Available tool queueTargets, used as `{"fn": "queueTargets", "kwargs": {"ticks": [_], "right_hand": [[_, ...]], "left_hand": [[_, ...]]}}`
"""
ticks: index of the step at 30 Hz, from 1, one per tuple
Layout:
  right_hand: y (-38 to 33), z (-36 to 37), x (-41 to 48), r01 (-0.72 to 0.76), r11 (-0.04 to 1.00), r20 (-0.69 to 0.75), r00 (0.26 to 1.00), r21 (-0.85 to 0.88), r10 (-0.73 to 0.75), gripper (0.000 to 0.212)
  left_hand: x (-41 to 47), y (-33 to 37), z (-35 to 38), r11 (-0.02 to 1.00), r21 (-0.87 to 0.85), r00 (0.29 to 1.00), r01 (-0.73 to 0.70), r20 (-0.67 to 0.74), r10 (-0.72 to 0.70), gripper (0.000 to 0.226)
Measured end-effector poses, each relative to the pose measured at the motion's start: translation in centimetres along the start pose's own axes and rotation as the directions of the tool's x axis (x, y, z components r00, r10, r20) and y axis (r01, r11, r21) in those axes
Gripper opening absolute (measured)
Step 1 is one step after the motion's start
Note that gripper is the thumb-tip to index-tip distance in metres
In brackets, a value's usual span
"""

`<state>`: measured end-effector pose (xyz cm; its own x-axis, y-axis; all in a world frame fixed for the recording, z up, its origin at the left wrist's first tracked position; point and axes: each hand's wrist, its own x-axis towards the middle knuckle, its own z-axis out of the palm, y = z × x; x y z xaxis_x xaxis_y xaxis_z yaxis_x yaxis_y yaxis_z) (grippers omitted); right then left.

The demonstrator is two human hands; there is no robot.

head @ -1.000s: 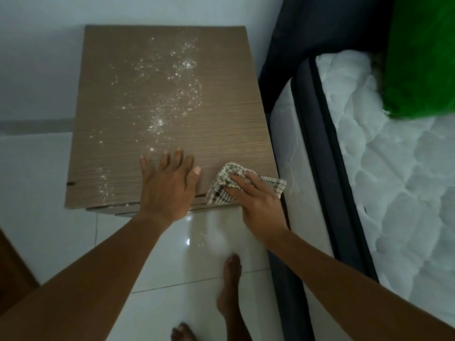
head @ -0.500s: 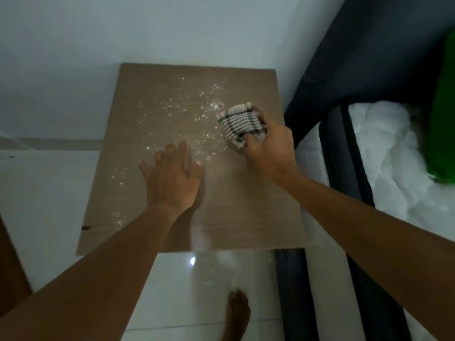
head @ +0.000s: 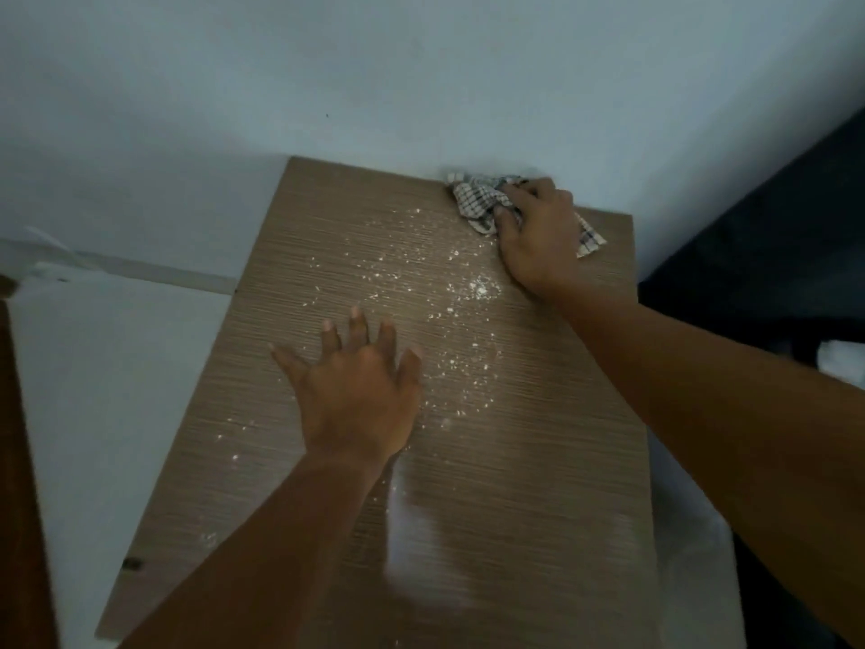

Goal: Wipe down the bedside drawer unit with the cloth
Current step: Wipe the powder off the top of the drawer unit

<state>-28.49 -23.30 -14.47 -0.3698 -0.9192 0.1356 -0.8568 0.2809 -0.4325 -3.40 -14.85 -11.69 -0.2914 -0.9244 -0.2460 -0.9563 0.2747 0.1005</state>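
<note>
The bedside drawer unit's wood-grain top [head: 538,461] fills the middle of the view, seen from above. White powder [head: 449,311] is scattered across its centre and left part. My right hand [head: 538,236] presses a checked cloth [head: 477,201] onto the far right corner of the top, against the wall. My left hand [head: 355,391] lies flat on the middle of the top with its fingers spread, holding nothing. A pale smeared streak [head: 412,531] shows near the front of the top.
A white wall [head: 374,77] runs right behind the unit. White tiled floor [head: 107,391] lies to the left, with a dark wooden edge [head: 18,461] at the far left. The dark bed frame [head: 772,227] stands close on the right.
My right hand has carried the cloth from the front edge across the top to the far right corner by the wall. My left hand stays flat on the top.
</note>
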Motion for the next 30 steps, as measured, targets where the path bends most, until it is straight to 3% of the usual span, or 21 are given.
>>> {"fn": "queueTargets", "kwargs": {"ticks": [3, 10, 17, 22, 30], "right_hand": [[-1.4, 1.7, -0.4, 0.047, 0.994, 0.063, 0.997, -0.099, -0.041, 0.050], [-0.8, 0.8, -3.7, 0.296, 0.945, 0.282, 0.926, -0.137, -0.249, 0.053], [-3.0, -0.4, -15.9, 0.364, 0.926, 0.369, 0.878, -0.098, -0.306, 0.049], [-6.0, -1.2, -26.5, 0.384, 0.921, 0.413, 0.851, -0.068, -0.324, 0.050], [-10.8, -0.8, -39.4, 0.366, 0.930, 0.352, 0.866, 0.036, -0.355, 0.046]], "left_hand": [[0.1, -0.1, -0.3, 0.999, 0.034, 1.000, -0.007, -0.004, 0.007, 0.065], [0.0, -0.2, -1.3, 0.998, 0.059, 0.998, -0.013, 0.066, 0.009, 0.065], [0.0, -1.0, -1.7, 0.989, -0.150, 0.986, -0.006, 0.162, 0.030, 0.072], [-8.1, -3.5, 0.8, 0.981, -0.148, 0.993, -0.122, -0.011, 0.122, 0.066], [-19.8, -9.7, 2.2, 0.945, -0.232, 0.970, -0.230, 0.026, 0.242, 0.080]]}}
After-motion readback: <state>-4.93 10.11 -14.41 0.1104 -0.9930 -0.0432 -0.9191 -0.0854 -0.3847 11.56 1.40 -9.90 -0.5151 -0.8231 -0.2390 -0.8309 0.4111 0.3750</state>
